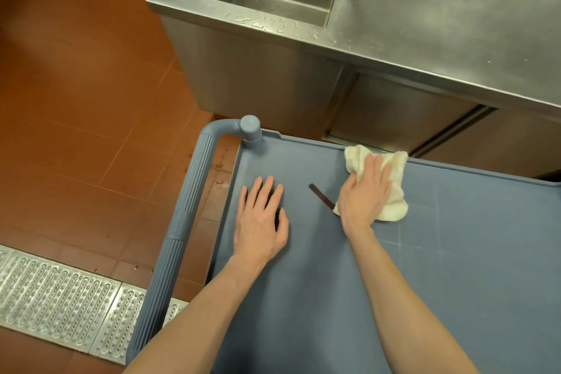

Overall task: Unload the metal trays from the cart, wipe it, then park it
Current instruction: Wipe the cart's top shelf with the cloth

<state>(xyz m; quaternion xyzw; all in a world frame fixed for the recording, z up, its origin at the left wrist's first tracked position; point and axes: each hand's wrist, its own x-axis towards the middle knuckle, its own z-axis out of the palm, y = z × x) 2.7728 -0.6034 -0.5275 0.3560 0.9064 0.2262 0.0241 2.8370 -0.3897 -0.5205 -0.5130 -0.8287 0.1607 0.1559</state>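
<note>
Steel sink (212,6) beyond blue cart (455,267); left hand (261,222) flat, fingers apart; right hand (362,196) flat on cloth (394,188).

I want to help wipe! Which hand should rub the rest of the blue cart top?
Right. The right hand already presses the white cloth on the cart; the left hand lies flat and bare.

No text, label, brand, number or sign can be read anywhere.
</note>
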